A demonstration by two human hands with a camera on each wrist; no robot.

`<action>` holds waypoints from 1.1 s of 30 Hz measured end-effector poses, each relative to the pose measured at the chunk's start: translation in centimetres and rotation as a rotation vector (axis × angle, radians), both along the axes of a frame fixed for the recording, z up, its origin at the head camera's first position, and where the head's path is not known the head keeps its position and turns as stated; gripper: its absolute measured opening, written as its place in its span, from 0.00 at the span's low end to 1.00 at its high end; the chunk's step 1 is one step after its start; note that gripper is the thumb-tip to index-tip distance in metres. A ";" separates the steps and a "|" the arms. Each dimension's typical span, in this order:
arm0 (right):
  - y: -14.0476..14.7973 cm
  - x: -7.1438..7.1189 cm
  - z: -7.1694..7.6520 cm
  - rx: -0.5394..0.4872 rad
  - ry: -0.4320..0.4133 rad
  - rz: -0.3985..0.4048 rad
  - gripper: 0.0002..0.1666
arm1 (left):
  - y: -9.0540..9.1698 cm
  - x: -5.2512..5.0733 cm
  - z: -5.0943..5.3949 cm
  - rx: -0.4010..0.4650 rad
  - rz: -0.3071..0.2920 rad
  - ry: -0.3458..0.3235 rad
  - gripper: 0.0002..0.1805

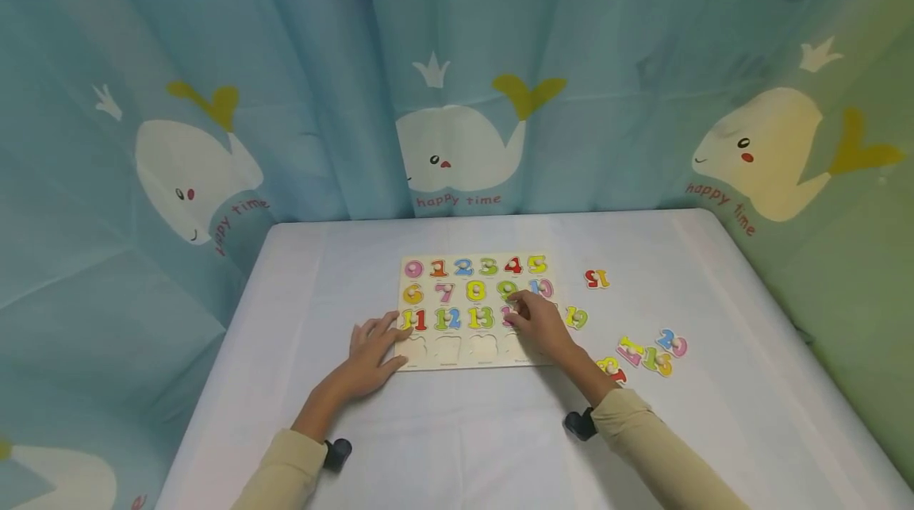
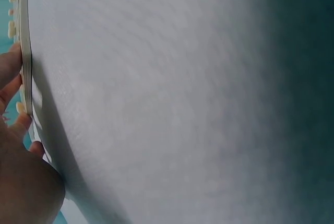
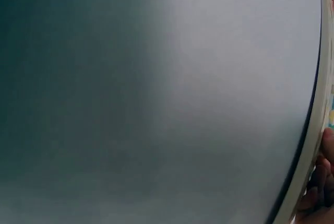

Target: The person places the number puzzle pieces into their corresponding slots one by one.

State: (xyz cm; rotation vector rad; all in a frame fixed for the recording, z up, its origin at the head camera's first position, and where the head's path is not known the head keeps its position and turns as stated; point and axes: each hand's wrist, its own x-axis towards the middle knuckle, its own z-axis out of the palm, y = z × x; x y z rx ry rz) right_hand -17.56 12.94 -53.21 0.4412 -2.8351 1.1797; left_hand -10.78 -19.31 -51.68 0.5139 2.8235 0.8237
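Observation:
A pale wooden number puzzle board (image 1: pixel 466 360) lies on the table, with colourful knobbed number pieces filling its upper rows. My left hand (image 1: pixel 367 359) rests on its left edge, fingers spread near the yellow and red 11 piece (image 1: pixel 413 320). In the left wrist view, fingers (image 2: pixel 10 66) touch the board's side. Over the third row, my right hand (image 1: pixel 546 331) pinches a magenta number piece (image 1: pixel 507 315) beside the 13; the hand covers most of it. Bare recesses show along the bottom row, partly hidden by the right hand.
Right of the board lie loose pieces: a red and orange 15 (image 1: pixel 597 279), a green 19 (image 1: pixel 575 318), a pink and yellow 17 (image 1: pixel 630 351), a 16 (image 1: pixel 658 362), a 20 (image 1: pixel 671 343) and an 18 (image 1: pixel 612 370) near the right forearm. A whale-print curtain (image 1: pixel 314 97) hangs behind the white table (image 1: pixel 457 431).

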 end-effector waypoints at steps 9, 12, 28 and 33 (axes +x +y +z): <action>0.9 0.3 -0.3 -0.010 -0.013 0.039 0.18 | 0.1 0.0 -0.3 0.000 0.002 -0.002 0.26; 2.0 0.6 -0.2 -0.043 -0.043 0.042 0.16 | 0.1 0.0 -0.3 0.003 0.003 0.002 0.26; 12.4 1.3 0.7 0.043 -0.014 -0.327 0.16 | -0.1 -0.1 -0.7 -0.008 -0.004 0.024 0.25; 15.1 1.8 0.2 0.043 -0.021 -0.394 0.16 | -0.2 -0.1 -0.5 0.011 -0.003 0.022 0.25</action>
